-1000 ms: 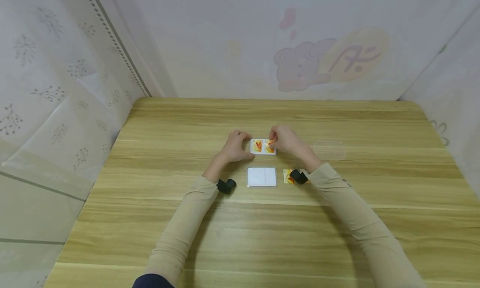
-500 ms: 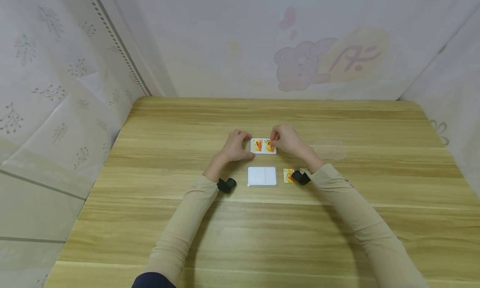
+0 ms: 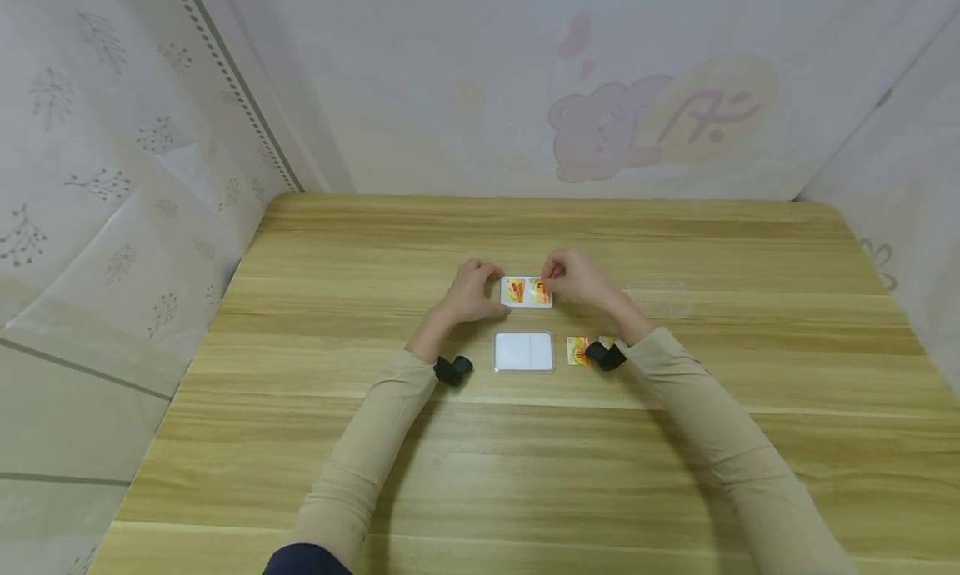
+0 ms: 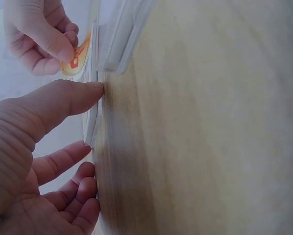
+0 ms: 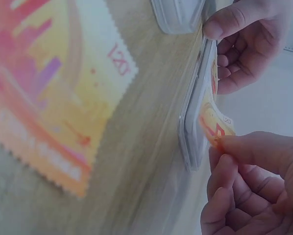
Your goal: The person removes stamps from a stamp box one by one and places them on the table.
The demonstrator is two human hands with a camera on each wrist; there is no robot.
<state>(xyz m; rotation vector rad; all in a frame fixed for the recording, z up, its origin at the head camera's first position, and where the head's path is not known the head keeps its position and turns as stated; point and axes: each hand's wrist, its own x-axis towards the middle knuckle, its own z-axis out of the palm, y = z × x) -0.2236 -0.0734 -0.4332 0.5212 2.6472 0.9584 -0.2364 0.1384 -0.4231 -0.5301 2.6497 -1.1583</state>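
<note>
A shallow white-backed stamp case point(image 3: 527, 302) lies between the hands in the head view. My left hand point(image 3: 471, 295) holds it by the left end, with thumb and a finger on opposite edges. A postage stamp point(image 3: 515, 290) lies in its left half. Over the right half, my right hand point(image 3: 576, 277) pinches the right edge of a second stamp point(image 5: 214, 122) between thumb and finger. That stamp bends up from the case at the pinched edge, as the right wrist view shows.
A second, clear-rimmed white case point(image 3: 512, 352) sits nearer the person. Right of it lies a stamp point(image 3: 576, 350), and another point(image 3: 607, 340) is partly covered by the black wrist camera point(image 3: 605, 356). A transparent lid point(image 3: 660, 298) lies farther right on the wooden table point(image 3: 480, 492).
The right hand has shifted slightly to the right, keeping its pinch on the stamp, and more of the stamp's print shows. The left hand and the case hold still.
</note>
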